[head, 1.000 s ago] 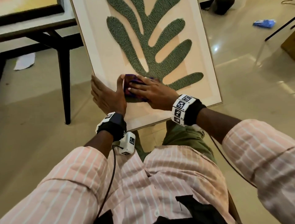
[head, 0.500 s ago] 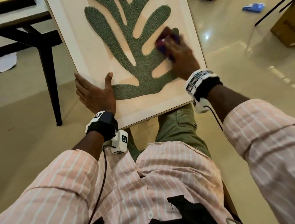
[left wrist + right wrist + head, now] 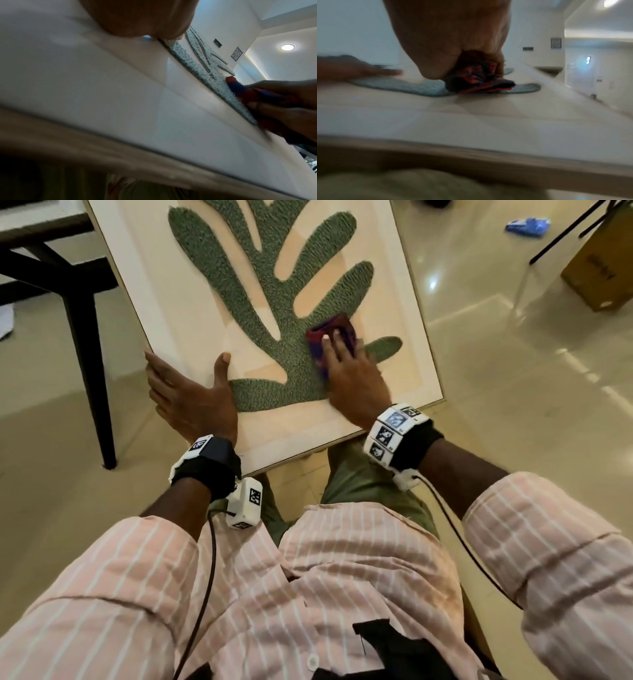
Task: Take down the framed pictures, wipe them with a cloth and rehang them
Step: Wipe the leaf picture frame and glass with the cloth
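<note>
At the far left a dark-legged surface (image 3: 73,313) stands on the floor, apart from the work. Next comes the left hand (image 3: 191,402), its grip clasped on the lower left edge of the framed picture (image 3: 144,302) — thumb laid flat on the front, fingers wrapped behind. The picture is off the wall, tilted face-up and propped on the person's lap, its lower edge over the knees. Right of centre, the right hand (image 3: 352,374) presses a bunched red-and-blue cloth (image 3: 330,337) against the glazing over the green leaf design, fingers curled about it. So the wiping step is in hand. The next move, I judge, calls for carrying the cloth on to the pale border and frame edges — with the left hold kept firm so the picture does not slide.
</note>
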